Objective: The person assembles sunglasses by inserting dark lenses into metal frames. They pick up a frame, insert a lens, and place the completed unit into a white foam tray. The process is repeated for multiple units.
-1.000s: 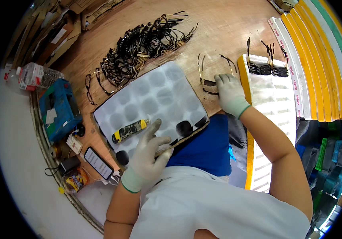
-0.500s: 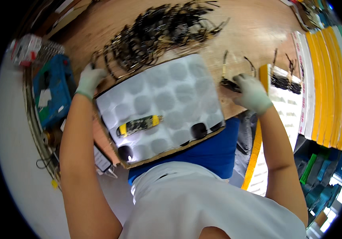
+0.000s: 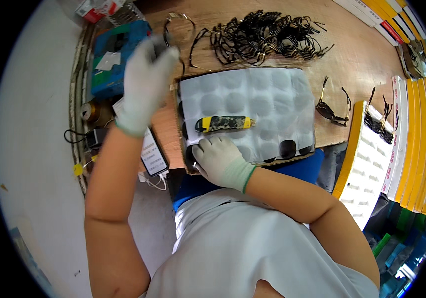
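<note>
My left hand point(image 3: 146, 84), gloved in white and smeared by motion, is at the far left, beside a thin dark-and-gold glasses frame point(image 3: 177, 16). A dark patch shows among its fingers, but I cannot make out whether it holds anything. Bent across my front, my gloved right hand point(image 3: 220, 161) pinches a dark lens point(image 3: 190, 154) at the near left corner of the lens tray point(image 3: 242, 82). A white sheet with round bumps covers most of that tray. On the sheet lies a yellow-and-camouflage utility knife point(image 3: 225, 123). Another dark lens point(image 3: 288, 148) shows at the tray's near right.
A tangled heap of glasses frames point(image 3: 272, 39) lies beyond the tray. Sunglasses point(image 3: 331, 113) rest to its right. A white tray with a yellow edge point(image 3: 359, 164) holds more glasses beside stacked trays point(image 3: 414, 144). At left are a blue case point(image 3: 108, 79) and a phone point(image 3: 153, 154).
My right hand has left the sunglasses on the table and crossed to the tray's near left corner. My left hand has moved and lifted beside the blue case. The view has turned.
</note>
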A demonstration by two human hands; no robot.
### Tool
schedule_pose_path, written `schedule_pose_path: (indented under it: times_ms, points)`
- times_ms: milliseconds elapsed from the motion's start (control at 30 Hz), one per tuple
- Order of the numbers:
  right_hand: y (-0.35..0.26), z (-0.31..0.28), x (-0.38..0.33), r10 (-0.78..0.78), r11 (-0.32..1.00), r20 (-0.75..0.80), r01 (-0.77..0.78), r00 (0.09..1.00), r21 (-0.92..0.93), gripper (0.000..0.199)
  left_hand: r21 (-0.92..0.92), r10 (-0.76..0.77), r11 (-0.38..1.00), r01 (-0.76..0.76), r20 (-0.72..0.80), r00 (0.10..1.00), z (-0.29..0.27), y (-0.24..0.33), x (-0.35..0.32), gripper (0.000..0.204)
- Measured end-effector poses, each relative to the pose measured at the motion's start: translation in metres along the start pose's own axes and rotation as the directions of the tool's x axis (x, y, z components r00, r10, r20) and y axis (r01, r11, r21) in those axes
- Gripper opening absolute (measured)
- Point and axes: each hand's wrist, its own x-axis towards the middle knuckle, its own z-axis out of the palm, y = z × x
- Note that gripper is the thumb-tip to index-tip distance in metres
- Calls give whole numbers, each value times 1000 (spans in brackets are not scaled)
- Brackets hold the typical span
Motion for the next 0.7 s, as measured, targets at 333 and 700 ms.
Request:
schedule_pose_path:
  times_ms: [333,700]
  points:
    - [-16,4,9,240,943,-32,-226,970,246,30,-242,221,962,-124,431,875,-30,49,-221,23]
    - [-19,-87,-147,345,862,-263,-193,901,469,40,-369,20,914,169,458,889,-25,59,-238,23]
